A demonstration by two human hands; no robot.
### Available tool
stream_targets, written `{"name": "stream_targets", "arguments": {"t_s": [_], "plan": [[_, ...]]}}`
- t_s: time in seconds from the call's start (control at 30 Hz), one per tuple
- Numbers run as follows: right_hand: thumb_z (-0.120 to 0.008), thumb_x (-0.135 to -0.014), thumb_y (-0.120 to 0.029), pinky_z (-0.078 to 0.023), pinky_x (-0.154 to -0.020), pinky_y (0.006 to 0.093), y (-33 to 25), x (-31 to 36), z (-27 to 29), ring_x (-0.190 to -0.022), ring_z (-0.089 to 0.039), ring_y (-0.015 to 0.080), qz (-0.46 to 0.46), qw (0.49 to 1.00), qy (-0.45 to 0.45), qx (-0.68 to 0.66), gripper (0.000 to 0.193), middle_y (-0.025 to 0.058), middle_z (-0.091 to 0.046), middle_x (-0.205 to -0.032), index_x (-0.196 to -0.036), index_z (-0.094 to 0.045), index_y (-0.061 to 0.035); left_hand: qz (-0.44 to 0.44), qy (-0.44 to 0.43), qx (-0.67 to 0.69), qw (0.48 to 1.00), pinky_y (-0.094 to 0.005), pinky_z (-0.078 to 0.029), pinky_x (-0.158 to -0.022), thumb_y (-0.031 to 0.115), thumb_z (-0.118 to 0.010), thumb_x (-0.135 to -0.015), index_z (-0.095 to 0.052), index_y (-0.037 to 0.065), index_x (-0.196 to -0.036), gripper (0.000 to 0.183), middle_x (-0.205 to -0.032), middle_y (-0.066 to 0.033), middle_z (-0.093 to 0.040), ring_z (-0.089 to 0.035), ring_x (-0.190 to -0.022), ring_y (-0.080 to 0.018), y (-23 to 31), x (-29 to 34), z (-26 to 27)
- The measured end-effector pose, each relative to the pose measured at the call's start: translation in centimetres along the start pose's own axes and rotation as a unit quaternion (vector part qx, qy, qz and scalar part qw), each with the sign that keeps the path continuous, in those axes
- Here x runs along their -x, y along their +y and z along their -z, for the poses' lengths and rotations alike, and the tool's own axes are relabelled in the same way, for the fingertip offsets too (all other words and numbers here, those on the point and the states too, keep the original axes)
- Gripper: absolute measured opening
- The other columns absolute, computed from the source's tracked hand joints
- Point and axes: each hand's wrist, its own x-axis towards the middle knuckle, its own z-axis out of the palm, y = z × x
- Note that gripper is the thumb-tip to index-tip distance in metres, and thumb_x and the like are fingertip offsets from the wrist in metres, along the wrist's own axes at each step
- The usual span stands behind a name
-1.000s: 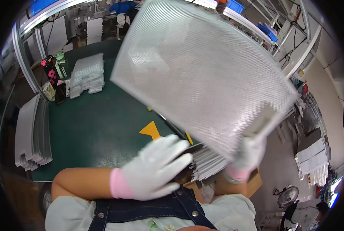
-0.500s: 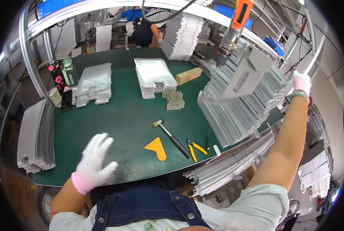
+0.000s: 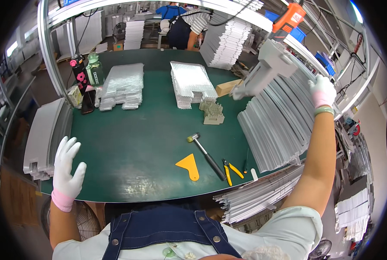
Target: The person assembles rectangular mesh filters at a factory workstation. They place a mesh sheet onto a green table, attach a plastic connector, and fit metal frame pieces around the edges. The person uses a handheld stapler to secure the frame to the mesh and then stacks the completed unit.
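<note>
My left hand [image 3: 68, 169], in a white glove with a pink cuff, is held up with fingers and thumb apart. It is just right of a stack of thin white panels [image 3: 44, 138] at the table's left edge and holds nothing. My right hand [image 3: 323, 92], gloved the same way, is raised beside the upper right end of a long row of silvery-grey panels [image 3: 275, 125]. Its fingers look loosely spread, with nothing visible in them. Between the hands hang an orange power tool [image 3: 290, 19] and a pale grey angular piece [image 3: 267, 69] just below it, hiding some panels.
On the green table [image 3: 128, 151] lie a mallet [image 3: 206, 156], yellow scraper [image 3: 190, 167], yellow-handled cutters [image 3: 231, 171], grey slotted block [image 3: 213, 113], wooden block [image 3: 228, 88] and two bubble-textured stacks [image 3: 123, 86]. Bottles [image 3: 94, 71] and a phone [image 3: 88, 102] stand at left. Two people work behind.
My left hand has moved left, toward the panel stack. My right hand has shifted slightly left. The orange tool and grey piece hang at a different angle, and the whole view has turned a little.
</note>
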Motion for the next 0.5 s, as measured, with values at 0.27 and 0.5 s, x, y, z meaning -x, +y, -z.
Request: {"name": "stream_targets", "arguments": {"t_s": [0.27, 0.5], "plan": [[-0.067, -0.088, -0.051, -0.054, -0.088, 0.0469, 0.9, -1.8, -0.8, -0.104, -0.067, 0.0344, -0.029, 0.999, -0.005, -0.032, 0.04, 0.0155, -0.07, -0.108, -0.106, -0.071, -0.016, 0.076, 0.019, -0.006, 0.997, -0.0459, -0.03, -0.118, 0.003, -0.06, -0.085, -0.054, -0.001, -0.134, 0.049, -0.143, -0.0197, -0.051, -0.039, -0.141, -0.0392, -3.7, 1.7, 1.3], [-0.066, -0.094, -0.038, -0.053, -0.08, 0.0438, 2.0, -2.0, -1.8, -0.089, -0.068, 0.0318, 0.003, 0.97, 0.174, -0.171, 0.039, 0.0157, -0.072, -0.101, -0.11, -0.071, -0.003, 0.172, 0.097, -0.081, 0.977, -0.0391, -0.035, -0.115, 0.011, -0.061, -0.094, -0.058, 0.002, -0.133, 0.04, -0.139, -0.0159, -0.057, -0.048, -0.136, -0.0305, -9.8, 4.1, 5.3]]}}
